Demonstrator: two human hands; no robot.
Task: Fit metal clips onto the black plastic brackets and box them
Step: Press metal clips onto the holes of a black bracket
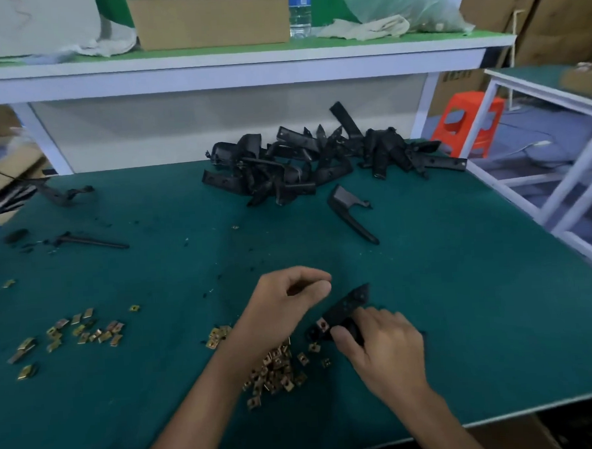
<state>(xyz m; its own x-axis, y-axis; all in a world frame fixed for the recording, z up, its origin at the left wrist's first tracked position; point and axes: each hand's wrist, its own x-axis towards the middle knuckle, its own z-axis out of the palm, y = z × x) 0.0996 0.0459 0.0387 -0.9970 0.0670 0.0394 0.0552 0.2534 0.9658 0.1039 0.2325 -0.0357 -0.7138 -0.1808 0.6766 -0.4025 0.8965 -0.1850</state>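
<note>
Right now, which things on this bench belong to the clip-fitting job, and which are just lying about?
Job: held bracket in right hand, clip pile, scattered clips, bracket heap.
Lying about: water bottle, rag, plastic bag, orange stool.

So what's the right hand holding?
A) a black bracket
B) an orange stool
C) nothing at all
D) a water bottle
A: the right hand grips the black bracket, with its fingers curled round the bracket's lower end.

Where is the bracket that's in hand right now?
Head view, lower centre-right: the black bracket is gripped by the right hand, just right of the metal clip pile on the green mat.
</note>
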